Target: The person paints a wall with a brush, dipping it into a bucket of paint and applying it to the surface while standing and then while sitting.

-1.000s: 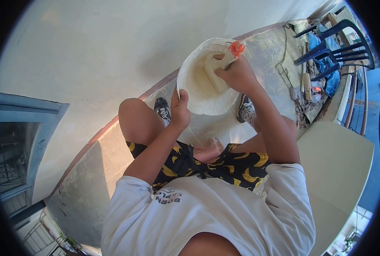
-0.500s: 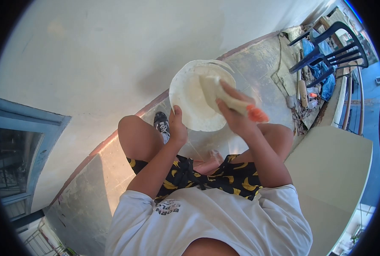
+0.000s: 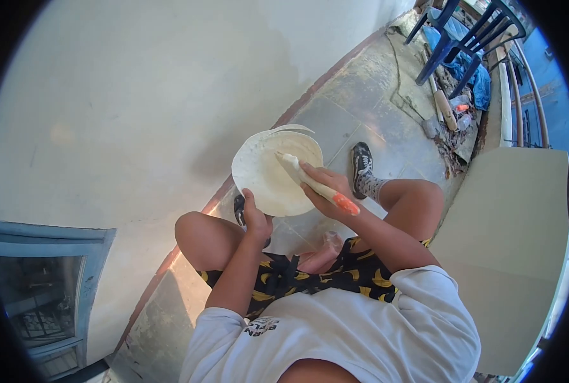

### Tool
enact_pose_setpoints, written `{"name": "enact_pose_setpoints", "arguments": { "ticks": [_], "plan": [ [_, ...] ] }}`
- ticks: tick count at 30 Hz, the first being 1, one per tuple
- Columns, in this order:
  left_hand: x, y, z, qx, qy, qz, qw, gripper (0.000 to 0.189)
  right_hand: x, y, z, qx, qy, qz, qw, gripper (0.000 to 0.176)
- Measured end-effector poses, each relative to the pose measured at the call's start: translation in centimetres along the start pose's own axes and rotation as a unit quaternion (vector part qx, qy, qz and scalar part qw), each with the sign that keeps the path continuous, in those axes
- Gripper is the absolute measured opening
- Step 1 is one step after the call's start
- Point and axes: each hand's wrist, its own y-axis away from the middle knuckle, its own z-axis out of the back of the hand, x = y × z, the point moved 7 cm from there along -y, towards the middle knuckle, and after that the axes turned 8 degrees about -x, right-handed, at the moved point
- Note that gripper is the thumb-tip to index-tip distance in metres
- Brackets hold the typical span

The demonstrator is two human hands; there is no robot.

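My left hand (image 3: 255,220) grips the lower rim of a round whitish tub (image 3: 249,163), its thumb over the edge. The tub is tilted toward me, and a strip of its rim at the top has split away. Pale, creamy material coats its inside. My right hand (image 3: 329,190) is closed around a paintbrush (image 3: 319,187) with a whitish handle that ends in orange. The brush's white-coated head lies over the tub's inside, seen almost edge-on.
Close by stands a pale wall (image 3: 137,96) with a reddish base strip, and a blue-framed window (image 3: 99,255) at left. A dark blue plastic chair (image 3: 453,45) stands beyond debris (image 3: 447,143) on the tiled floor (image 3: 354,108). A pale panel (image 3: 514,255) is at right. Pinkish plastic (image 3: 322,255) lies between my legs.
The tub has moved down and left in view, and the brush has swung down and left over its inside. The view has shifted, so my right-side shoe now shows.
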Motion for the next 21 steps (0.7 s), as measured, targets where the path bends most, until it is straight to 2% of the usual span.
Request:
{"name": "enact_pose_setpoints", "arguments": {
  "ticks": [7, 9, 10, 12, 13, 15, 16, 17, 18, 19, 20, 21],
  "plan": [
    [-0.4, -0.8, -0.6, 0.003, 0.003, -0.018, 1.0, 0.06, -1.1, -0.5, 0.3, -0.07, -0.005, 0.005, 0.998, 0.044],
    [0.1, -1.0, 0.0, 0.0, 0.001, -0.008, 1.0, 0.06, -1.7, 0.1, -1.1, 0.028, -0.002, -0.01, 1.0, 0.043],
    [0.0, -1.3, 0.2, 0.007, 0.0, -0.003, 1.0, 0.06, -1.6, 0.5, -1.3, 0.026, -0.004, -0.013, 1.0, 0.043],
    [-0.3, -2.1, -0.1, 0.011, -0.001, -0.022, 1.0, 0.06, -2.3, 0.2, -0.6, -0.051, -0.022, -0.036, 0.998, 0.043],
    [-0.1, -1.8, 0.2, 0.004, -0.003, -0.032, 0.999, 0.06, -2.6, 0.5, -1.1, -0.045, -0.024, -0.039, 0.998, 0.043],
    [0.1, -1.9, 0.7, -0.008, -0.002, -0.028, 1.0, 0.06, -5.8, 1.2, -2.5, -0.055, -0.174, -0.262, 0.948, 0.044],
    [0.0, -2.4, 0.6, -0.014, 0.002, -0.028, 1.0, 0.06, -6.1, 0.6, -2.5, -0.055, -0.174, -0.259, 0.948, 0.044],
    [0.0, -2.7, 0.6, -0.016, 0.005, -0.029, 0.999, 0.06, -7.3, 0.5, -2.5, -0.1, -0.299, -0.338, 0.887, 0.046],
    [0.0, -2.7, 0.7, -0.016, 0.007, -0.032, 0.999, 0.06, -8.3, 0.8, -2.8, -0.143, -0.414, -0.411, 0.799, 0.048],
    [0.0, -2.7, 0.9, -0.015, 0.008, -0.035, 0.999, 0.06, -8.9, 0.6, -3.0, -0.167, -0.482, -0.425, 0.748, 0.051],
    [0.1, -2.8, 0.9, -0.016, 0.009, -0.035, 0.999, 0.06, -9.0, 0.1, -2.9, -0.167, -0.481, -0.426, 0.748, 0.051],
    [0.1, -2.9, 1.1, -0.021, 0.026, -0.034, 0.999, 0.06, -9.0, -0.5, -2.7, -0.186, -0.523, -0.428, 0.713, 0.051]
  ]
}}
